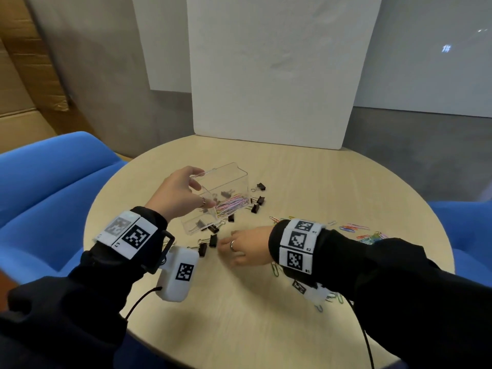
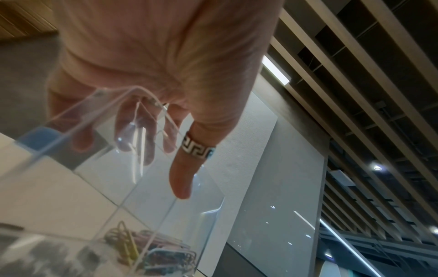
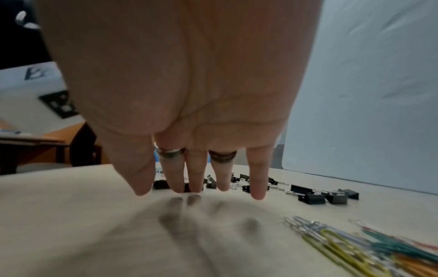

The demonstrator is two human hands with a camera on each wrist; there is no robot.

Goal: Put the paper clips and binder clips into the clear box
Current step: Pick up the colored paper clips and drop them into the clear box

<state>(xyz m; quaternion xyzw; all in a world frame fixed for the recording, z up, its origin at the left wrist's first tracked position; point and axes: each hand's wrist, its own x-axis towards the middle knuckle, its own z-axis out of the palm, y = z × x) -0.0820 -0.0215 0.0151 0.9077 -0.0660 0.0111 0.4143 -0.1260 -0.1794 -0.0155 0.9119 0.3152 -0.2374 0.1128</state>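
The clear plastic box (image 1: 226, 182), tilted in your left hand's (image 1: 177, 191) grip, holds some coloured paper clips (image 1: 231, 205) and, seemingly, a few black binder clips (image 1: 210, 239), while most still lie on the table by your flat, spread right hand (image 1: 241, 247).

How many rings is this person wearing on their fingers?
3. One patterned ring on the left hand, which grips the clear box; a silver ring and a dark ring on the right hand, a bare finger between them. More may be hidden.
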